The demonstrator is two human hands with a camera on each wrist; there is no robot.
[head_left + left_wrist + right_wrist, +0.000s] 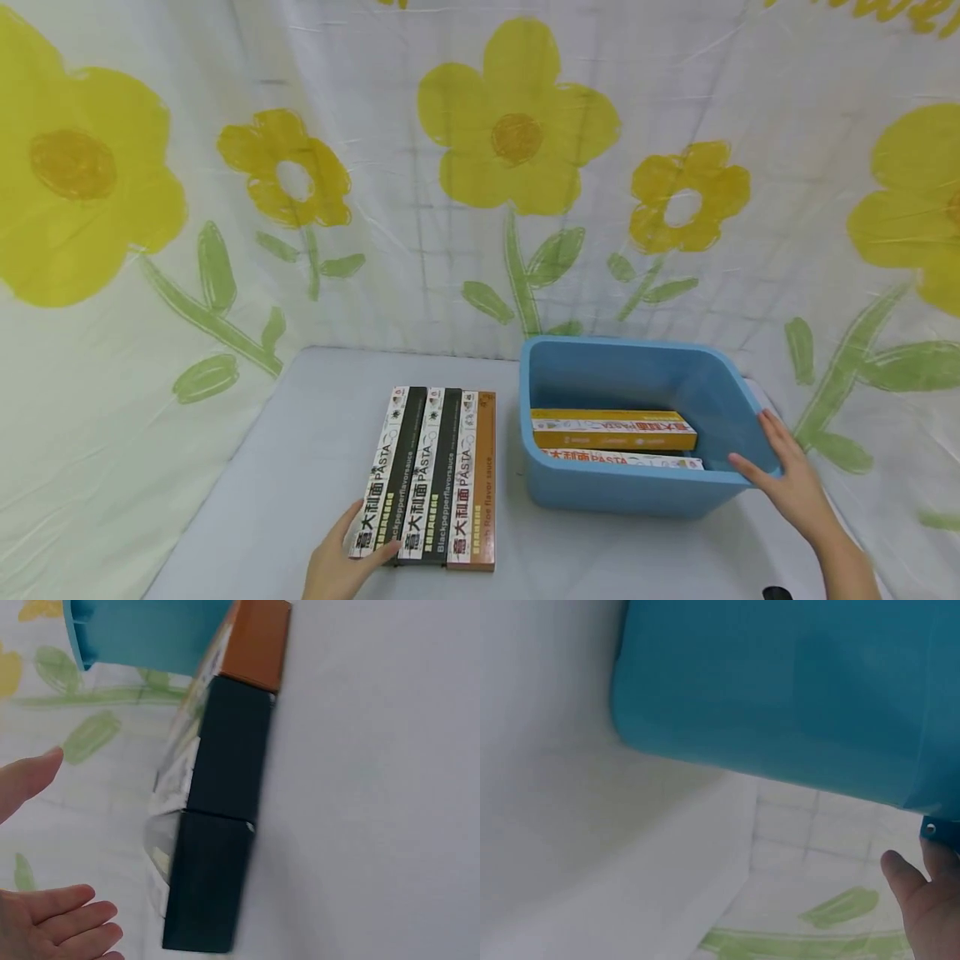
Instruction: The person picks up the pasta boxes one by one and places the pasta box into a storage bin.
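Three long pasta boxes lie side by side on the table, labels up: a black-and-white left box (388,475), a like middle box (432,475) and an orange-and-white box (474,483). My left hand (341,560) is at the near end of the left box, thumb and fingers spread. In the left wrist view, the fingers (71,919) are straight beside the box ends. My right hand (802,492) holds the near right corner of a blue bin (615,492), thumb over the rim. Inside the bin are a yellow-and-white pasta box (615,437) and another pasta box (630,459).
The white table (277,467) stands against a hanging cloth (390,275) printed with yellow flowers. The bin sits right of the row of boxes, near the table's back. A small black object (777,592) shows at the bottom right.
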